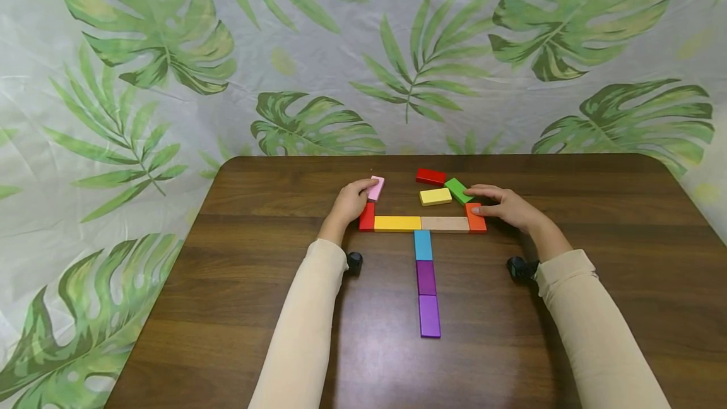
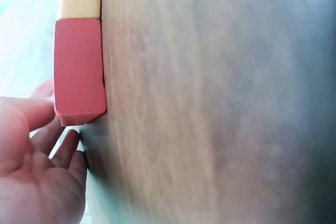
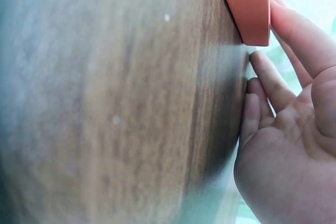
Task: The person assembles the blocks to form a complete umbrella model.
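On a dark wooden table (image 1: 227, 283), a person's hands work at the far side of a flat pattern of coloured blocks. The row, left to right, is a left red block (image 1: 366, 219), a yellow block (image 1: 397, 224), a wood block (image 1: 445, 224) and an orange block (image 1: 476, 223); the two end blocks lie crosswise, pointing away from the person. From the row's middle, a blue block (image 1: 423, 245), a purple block (image 1: 426, 278) and a violet block (image 1: 430, 316) run end to end toward the person.

The left hand (image 1: 349, 204) touches the pink block (image 1: 376, 192), which lies slanted just beyond the left red block; whether finger and thumb pinch it, I cannot tell. The right hand (image 1: 508, 207) grips nothing: its fingers are loosely stretched, forefinger at the green block (image 1: 457, 189), thumb at the orange block. Behind the row are a pale block (image 1: 435, 197) and a back red block (image 1: 430, 176).

The step in hand seems to be lengthening the row's two ends. The next move likely calls for light pinches on pink and green, turning each straight against its end block.
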Available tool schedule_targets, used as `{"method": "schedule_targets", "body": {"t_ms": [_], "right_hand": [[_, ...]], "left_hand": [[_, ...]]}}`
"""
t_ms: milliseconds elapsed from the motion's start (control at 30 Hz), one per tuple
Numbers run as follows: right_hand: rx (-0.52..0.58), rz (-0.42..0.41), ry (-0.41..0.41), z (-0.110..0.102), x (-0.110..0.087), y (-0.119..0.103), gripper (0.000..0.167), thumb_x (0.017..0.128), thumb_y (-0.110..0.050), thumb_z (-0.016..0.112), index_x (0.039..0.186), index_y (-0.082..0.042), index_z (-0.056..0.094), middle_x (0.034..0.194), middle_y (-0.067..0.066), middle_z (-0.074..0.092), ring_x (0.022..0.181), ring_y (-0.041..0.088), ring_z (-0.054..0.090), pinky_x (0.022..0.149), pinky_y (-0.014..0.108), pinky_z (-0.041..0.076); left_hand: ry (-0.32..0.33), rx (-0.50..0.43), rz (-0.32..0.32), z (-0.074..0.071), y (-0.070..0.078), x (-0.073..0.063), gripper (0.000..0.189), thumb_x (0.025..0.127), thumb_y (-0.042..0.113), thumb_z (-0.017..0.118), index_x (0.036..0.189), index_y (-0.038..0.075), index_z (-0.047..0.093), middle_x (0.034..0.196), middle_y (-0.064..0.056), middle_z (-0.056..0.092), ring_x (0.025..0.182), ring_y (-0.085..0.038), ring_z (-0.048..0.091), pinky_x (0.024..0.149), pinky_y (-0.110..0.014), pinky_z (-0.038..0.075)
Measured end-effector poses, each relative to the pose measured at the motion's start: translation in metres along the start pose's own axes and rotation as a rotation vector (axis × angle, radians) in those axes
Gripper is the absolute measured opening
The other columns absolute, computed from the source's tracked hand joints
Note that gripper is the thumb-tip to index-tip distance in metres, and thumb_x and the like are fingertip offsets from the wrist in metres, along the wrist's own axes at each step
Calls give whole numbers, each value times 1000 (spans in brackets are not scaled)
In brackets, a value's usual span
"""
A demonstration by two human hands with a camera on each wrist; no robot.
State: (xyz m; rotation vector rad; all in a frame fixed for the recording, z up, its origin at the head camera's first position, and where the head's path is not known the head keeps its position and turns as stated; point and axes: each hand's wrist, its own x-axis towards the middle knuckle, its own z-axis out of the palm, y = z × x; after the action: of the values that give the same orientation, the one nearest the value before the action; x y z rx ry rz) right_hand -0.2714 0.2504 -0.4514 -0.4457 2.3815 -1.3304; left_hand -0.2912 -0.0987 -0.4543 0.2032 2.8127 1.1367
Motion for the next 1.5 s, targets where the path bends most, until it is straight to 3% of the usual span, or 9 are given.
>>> {"method": "schedule_targets", "body": {"t_ms": [300,567,1500], "right_hand": [[-18,-2,-4,-1,1,2,55,84,-27,64,132,-6,46,143,18,24,131,39,11,98,60,11],[-9,3,-12,-1,1,2,56,84,-26,64,132,-6,45,143,17,23,131,38,11,99,59,11],[-7,5,-14,0,0,0,55,85,-24,63,132,-5,44,143,19,22,130,40,10,97,61,11]], "left_hand": [[-28,-34,-35,-1,0,-2,34,93,11,47,125,22,56,130,-7,48,112,-21,46,90,-35,38],[-30,-37,1,-1,-1,-5,35,93,8,46,124,20,57,129,-5,49,116,-21,45,94,-36,36],[-38,-43,-1,-1,-1,-5,35,93,7,46,124,20,57,129,-5,49,114,-20,46,94,-34,36]]}}
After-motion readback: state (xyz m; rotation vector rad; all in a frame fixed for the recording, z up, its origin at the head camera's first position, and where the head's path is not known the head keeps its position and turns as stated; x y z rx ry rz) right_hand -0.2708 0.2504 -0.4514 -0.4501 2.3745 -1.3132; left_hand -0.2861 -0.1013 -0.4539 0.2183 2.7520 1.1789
